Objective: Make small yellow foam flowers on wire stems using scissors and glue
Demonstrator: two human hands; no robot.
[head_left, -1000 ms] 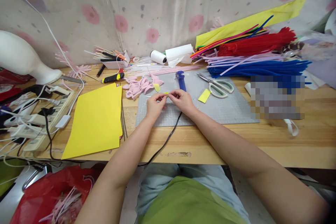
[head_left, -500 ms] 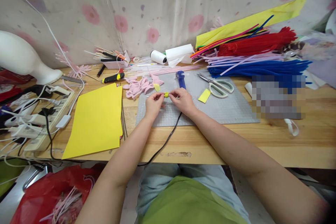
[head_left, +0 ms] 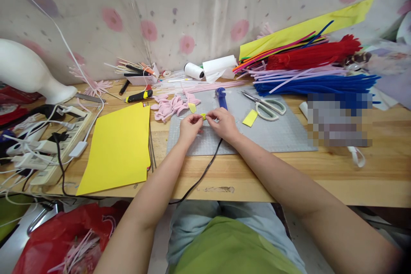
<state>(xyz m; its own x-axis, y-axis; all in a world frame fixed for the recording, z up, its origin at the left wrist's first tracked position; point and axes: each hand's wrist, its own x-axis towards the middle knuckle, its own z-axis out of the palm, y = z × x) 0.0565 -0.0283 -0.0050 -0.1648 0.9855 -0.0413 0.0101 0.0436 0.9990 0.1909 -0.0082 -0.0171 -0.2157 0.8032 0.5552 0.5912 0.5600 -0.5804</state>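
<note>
Both hands meet over the grey cutting mat [head_left: 282,132] near the desk's middle. My left hand [head_left: 189,127] and my right hand [head_left: 224,122] each pinch a small yellow piece [head_left: 203,116] between thumb and fingertips. Just behind them lies a blue-handled tool [head_left: 221,96] whose black cord [head_left: 202,175] runs under my right wrist and off the desk's front edge. A heap of pink petal shapes [head_left: 171,106] lies left of the tool. A small yellow scrap [head_left: 249,117] rests on the mat to the right of my right hand.
A yellow foam sheet [head_left: 117,147] lies left of the mat, with a power strip and cables [head_left: 48,141] beyond it. Scissors [head_left: 266,105] rest on the mat. Bundles of blue, red and pink pipe cleaners [head_left: 314,72] fill the back right. A red bag [head_left: 64,239] hangs below the desk.
The hands stay in place. The fingers have shifted a little on the yellow piece, which shows more plainly between the fingertips than a second ago.
</note>
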